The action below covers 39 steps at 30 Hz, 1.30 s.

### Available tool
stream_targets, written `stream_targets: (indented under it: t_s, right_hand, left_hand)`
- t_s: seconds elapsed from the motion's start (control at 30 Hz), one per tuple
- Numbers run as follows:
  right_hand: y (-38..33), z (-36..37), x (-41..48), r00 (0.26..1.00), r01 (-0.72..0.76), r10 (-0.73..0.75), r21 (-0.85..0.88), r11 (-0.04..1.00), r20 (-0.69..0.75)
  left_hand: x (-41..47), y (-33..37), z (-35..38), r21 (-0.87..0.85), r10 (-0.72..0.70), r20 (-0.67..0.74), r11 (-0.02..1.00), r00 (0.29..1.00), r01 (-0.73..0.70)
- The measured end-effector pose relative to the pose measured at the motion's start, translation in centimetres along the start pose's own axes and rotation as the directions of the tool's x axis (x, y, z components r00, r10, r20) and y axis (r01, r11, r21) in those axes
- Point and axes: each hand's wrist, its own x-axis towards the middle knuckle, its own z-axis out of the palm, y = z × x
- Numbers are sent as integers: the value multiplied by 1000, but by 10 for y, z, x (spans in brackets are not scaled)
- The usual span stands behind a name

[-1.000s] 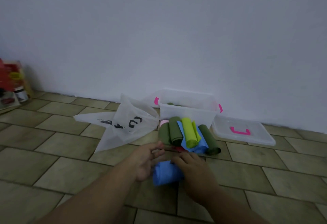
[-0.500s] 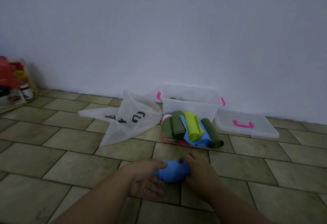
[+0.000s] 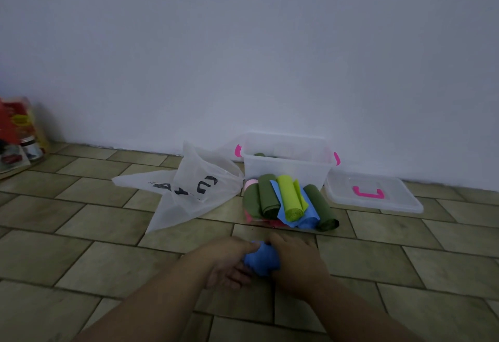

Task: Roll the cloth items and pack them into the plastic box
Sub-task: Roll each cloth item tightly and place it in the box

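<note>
The blue cloth [image 3: 261, 260] is showing only as a small bunched patch, because the left hand [image 3: 229, 266] and right hand [image 3: 295, 264] are covering its two ends; whether it is rolled tight cannot be told. Both forearms are running out past the bottom edge. Inside the plastic box [image 3: 286, 170] a dark green item [image 3: 259, 155] is peeking just over the rim, the rest blurring behind the cloudy wall. The pink cloth [image 3: 249, 183] and red cloth [image 3: 266, 221] are lying mostly buried under the rolled pile. At the left edge, the red packages [image 3: 16, 125] are being cut off, their print too blurred to read.
</note>
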Motion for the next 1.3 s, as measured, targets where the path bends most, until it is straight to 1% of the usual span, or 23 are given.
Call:
stream_targets:
  t_s: [0.03,0.1,0.17,0.23,0.27,0.3,0.33,0.4,0.47,0.5,0.53,0.6,0.67,0.7,0.77,0.83,0.87,0.97,1.0,1.07,1.13,1.2,1.3]
  right_hand:
    - [1,-1,3,1000,-14,14,-6,1000,-26]
    - [4,-3,8,995,-30,27,-39,999,-98]
    - [7,-5,12,982,-26,13,-68,997,-186]
    - [3,-6,12,971,27,-41,-60,998,-237]
    - [0,-6,11,962,77,-90,-60,995,-260]
    - [-4,-4,10,950,121,-137,-73,990,-282]
    - [-7,-1,8,942,155,-176,-96,983,-285]
    - [-7,5,5,943,197,-219,-111,974,-249]
    - [-3,9,2,961,197,-197,-23,980,-196]
    - [-1,10,1,968,193,-185,33,981,-172]
    - [0,11,0,968,199,-188,56,978,-165]
    - [1,10,0,969,214,-205,59,975,-136]
    - [2,11,1,973,217,-211,59,974,-95]
    - [2,11,2,977,205,-200,56,977,-76]
    - [6,9,7,984,174,-172,44,984,-37]
    - [9,4,14,987,159,-160,55,986,3]
    - [10,1,18,987,157,-159,86,984,15]
    - [11,-4,26,983,184,-184,176,967,-18]
    - [11,-4,28,981,194,-192,180,964,-30]
    - [11,-5,31,981,190,-192,213,958,-16]
    - [11,-8,34,976,184,-206,237,954,71]
    - [10,-12,39,960,194,-225,184,964,164]
    - [10,-18,44,945,250,-269,122,961,186]
  left_hand:
    - [1,0,0,-41,22,-14,999,1000,-23]
    - [2,-1,-4,-150,7,-34,989,999,-12]
    - [3,-2,-9,-271,-39,44,961,998,49]
    - [8,0,-11,-441,-38,153,892,987,103]
    - [11,1,-12,-508,-27,161,855,987,107]
    - [16,3,-12,-528,-15,138,845,990,86]
    - [20,5,-10,-506,-9,94,861,996,56]
    - [25,8,-6,-411,-14,-52,912,999,-8]
    - [33,10,-2,-314,-3,-168,948,986,-51]
    - [36,12,-2,-217,36,-207,973,978,-82]
    - [38,14,-3,-67,101,-232,991,967,-119]
    - [42,17,-4,240,240,-246,954,939,-181]
    - [47,15,-6,407,379,-264,877,887,-254]
    - [50,12,-5,458,463,-274,834,843,-308]
    - [56,4,-1,468,583,-295,779,757,-417]
    - [61,-3,0,477,638,-299,744,710,-467]
    - [62,-5,-1,492,659,-277,722,699,-486]
    - [61,-8,-5,473,665,-113,689,738,-549]
    - [60,-8,-7,461,673,-63,675,737,-576]
    - [58,-10,-9,467,698,-15,638,716,-612]
    - [55,-12,-8,507,709,-13,612,705,-607]
    - [58,-15,-7,496,725,-42,613,688,-615]
    - [64,-14,-6,472,737,-114,631,667,-616]
